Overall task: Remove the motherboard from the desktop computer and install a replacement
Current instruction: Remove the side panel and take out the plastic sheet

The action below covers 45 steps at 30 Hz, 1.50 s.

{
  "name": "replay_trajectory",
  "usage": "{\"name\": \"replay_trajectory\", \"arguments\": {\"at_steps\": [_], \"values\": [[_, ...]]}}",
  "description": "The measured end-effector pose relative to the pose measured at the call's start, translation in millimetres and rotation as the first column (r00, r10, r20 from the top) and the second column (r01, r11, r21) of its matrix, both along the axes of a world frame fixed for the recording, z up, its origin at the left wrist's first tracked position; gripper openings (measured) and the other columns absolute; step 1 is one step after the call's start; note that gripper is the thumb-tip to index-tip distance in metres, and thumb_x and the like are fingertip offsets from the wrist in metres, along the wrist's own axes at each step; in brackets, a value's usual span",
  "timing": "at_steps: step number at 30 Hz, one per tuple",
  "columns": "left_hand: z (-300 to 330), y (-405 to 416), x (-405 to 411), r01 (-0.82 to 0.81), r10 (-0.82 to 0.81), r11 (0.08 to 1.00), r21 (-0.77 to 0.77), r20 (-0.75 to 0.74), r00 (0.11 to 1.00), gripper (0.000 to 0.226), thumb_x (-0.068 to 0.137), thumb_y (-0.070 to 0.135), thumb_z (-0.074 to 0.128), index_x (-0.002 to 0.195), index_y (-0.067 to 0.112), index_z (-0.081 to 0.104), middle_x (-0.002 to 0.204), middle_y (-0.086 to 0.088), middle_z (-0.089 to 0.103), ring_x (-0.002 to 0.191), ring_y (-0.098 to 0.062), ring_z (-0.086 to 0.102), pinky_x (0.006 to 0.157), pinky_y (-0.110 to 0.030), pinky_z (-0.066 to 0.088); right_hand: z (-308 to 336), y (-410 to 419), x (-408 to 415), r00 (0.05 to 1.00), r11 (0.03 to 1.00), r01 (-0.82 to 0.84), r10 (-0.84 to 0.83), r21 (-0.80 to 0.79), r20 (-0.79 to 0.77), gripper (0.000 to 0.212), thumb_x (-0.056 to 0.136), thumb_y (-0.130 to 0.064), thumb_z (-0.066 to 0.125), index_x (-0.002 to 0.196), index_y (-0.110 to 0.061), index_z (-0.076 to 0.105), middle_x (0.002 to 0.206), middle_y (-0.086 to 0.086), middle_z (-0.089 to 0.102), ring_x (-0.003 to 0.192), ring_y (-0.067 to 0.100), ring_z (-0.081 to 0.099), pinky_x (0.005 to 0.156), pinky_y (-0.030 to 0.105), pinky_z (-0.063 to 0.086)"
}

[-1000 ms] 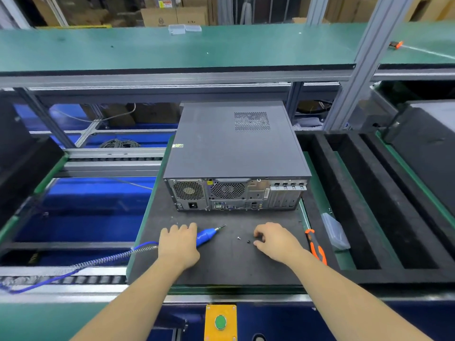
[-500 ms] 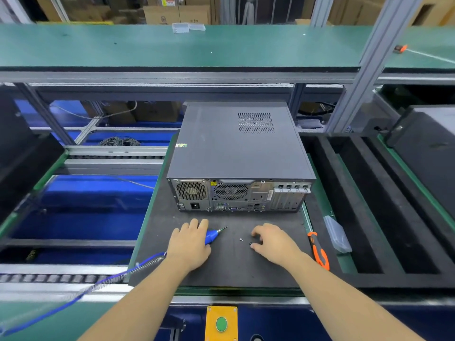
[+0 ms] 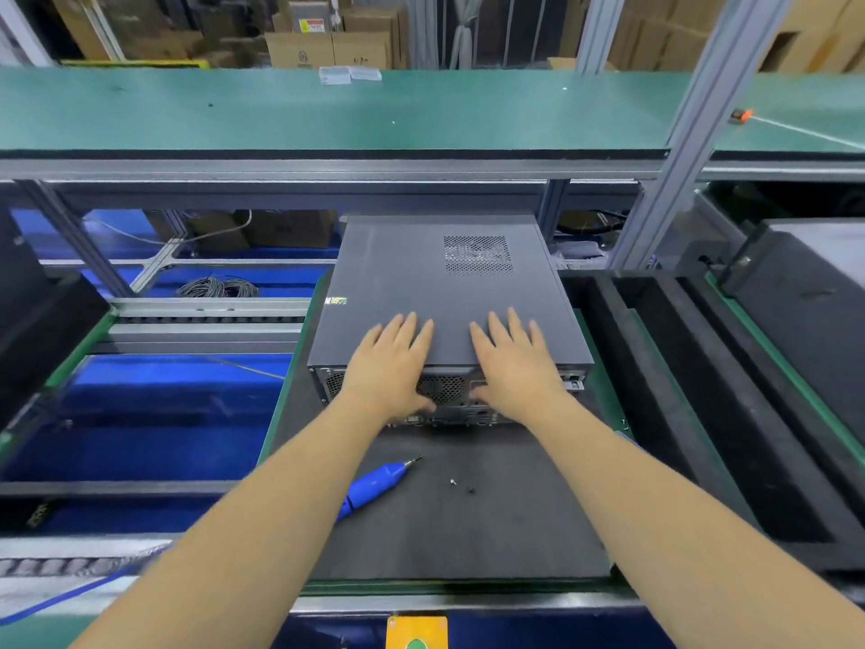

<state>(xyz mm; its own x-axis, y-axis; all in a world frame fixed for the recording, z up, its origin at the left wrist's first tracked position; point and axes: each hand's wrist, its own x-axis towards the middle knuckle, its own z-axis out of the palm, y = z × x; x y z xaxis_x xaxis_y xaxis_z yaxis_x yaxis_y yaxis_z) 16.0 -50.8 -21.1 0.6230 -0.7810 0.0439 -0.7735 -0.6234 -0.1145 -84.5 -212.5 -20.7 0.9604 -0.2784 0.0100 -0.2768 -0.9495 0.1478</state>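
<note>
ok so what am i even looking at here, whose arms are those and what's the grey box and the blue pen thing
The picture comes from a camera worn on a person's head, looking forward and down, so the two bare arms are that person's own. The grey box is a desktop computer lying flat on a dark mat at a factory workbench, its back panel of fans and ports turned toward the person. The left hand and the right hand rest on its lid near the back edge, fingers straight, thumbs over the back panel; neither holds anything. The blue pen-like thing is an electric screwdriver lying on the mat, with a blue cord running off to the left. Beside it lie two small screws, probably taken out of the case.
</note>
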Motion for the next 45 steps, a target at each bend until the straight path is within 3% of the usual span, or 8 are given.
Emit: {"name": "replay_trajectory", "arguments": {"at_steps": [4,17,23,28,33,37,41,45], "values": [[-26,1,-3,-0.054,0.059,0.997,-0.058,0.094,0.994,0.094,0.088,0.032,0.065,0.160,0.014,0.007,0.167,-0.010,0.011,0.153,-0.026,0.013,0.124,-0.040,0.013,-11,1,-2,1.000,1.000,-0.012,0.012,-0.019,-0.003,0.084,0.098,-0.033,0.057,0.158,-0.010,0.002,0.164,0.018,0.006,0.150,0.041,0.008,0.120,0.057,0.013],[-34,2,-14,-0.074,0.092,0.988,-0.137,0.124,0.988,0.083,0.086,0.013,0.059,0.159,0.015,0.018,0.165,-0.007,0.022,0.150,-0.025,0.021,0.123,-0.039,0.016,-18,8,-12,0.999,0.992,-0.041,0.044,-0.121,0.018,0.068,0.098,-0.011,0.046,0.156,-0.004,0.012,0.160,0.024,0.020,0.145,0.043,0.025,0.119,0.053,0.022],[-30,3,-16,-0.070,0.089,0.987,-0.144,0.130,0.988,0.080,0.091,0.025,0.065,0.158,0.016,0.022,0.163,-0.007,0.026,0.148,-0.027,0.026,0.121,-0.041,0.022,-9,7,-13,0.999,0.995,-0.055,0.055,-0.082,-0.002,0.069,0.100,-0.025,0.054,0.155,-0.005,0.017,0.159,0.023,0.024,0.144,0.042,0.029,0.118,0.050,0.028],[-23,5,-16,0.029,0.019,0.969,-0.245,0.193,0.981,0.065,0.081,0.029,0.079,0.141,0.016,0.056,0.145,-0.009,0.054,0.130,-0.035,0.051,0.107,-0.046,0.043,-2,12,-14,0.999,0.995,-0.033,0.034,-0.089,0.010,0.068,0.101,-0.046,0.047,0.152,-0.004,0.029,0.154,0.024,0.034,0.140,0.042,0.036,0.113,0.052,0.034],[5,0,-2,0.242,-0.013,0.859,-0.452,0.453,0.891,0.039,0.074,0.004,0.070,0.112,0.013,0.074,0.115,-0.007,0.072,0.100,-0.032,0.068,0.092,-0.048,0.052,28,6,-10,0.954,0.977,-0.101,0.149,-0.190,0.260,0.050,0.085,-0.044,0.069,0.120,-0.008,0.066,0.114,0.014,0.070,0.102,0.034,0.066,0.082,0.042,0.054],[52,-23,11,0.358,0.027,0.767,-0.532,0.584,0.811,0.029,0.074,-0.005,0.070,0.094,0.015,0.077,0.094,-0.002,0.074,0.081,-0.029,0.068,0.094,-0.054,0.050,80,-5,11,0.918,0.982,-0.037,0.106,-0.185,0.381,0.025,0.076,-0.009,0.071,0.100,-0.011,0.063,0.081,0.006,0.064,0.076,0.031,0.060,0.062,0.035,0.038],[112,-44,7,0.315,0.197,0.717,-0.621,0.615,0.763,0.049,0.075,-0.007,0.062,0.112,0.024,0.074,0.123,-0.008,0.068,0.114,-0.035,0.063,0.104,-0.063,0.039,134,-24,22,0.934,0.979,0.078,-0.005,-0.191,0.356,0.023,0.080,0.000,0.059,0.088,-0.018,0.047,0.073,0.002,0.051,0.066,0.028,0.046,0.057,0.033,0.025],[180,-71,-14,0.069,0.402,0.511,-0.857,0.308,0.862,0.095,0.072,-0.011,0.046,0.153,0.032,0.020,0.160,-0.023,0.024,0.148,-0.043,0.022,0.116,-0.058,0.023,189,-35,15,0.835,0.984,0.137,-0.051,-0.116,0.548,0.028,0.073,0.005,0.059,0.087,-0.015,0.045,0.067,0.004,0.044,0.060,0.030,0.041,0.053,0.031,0.024]]}}
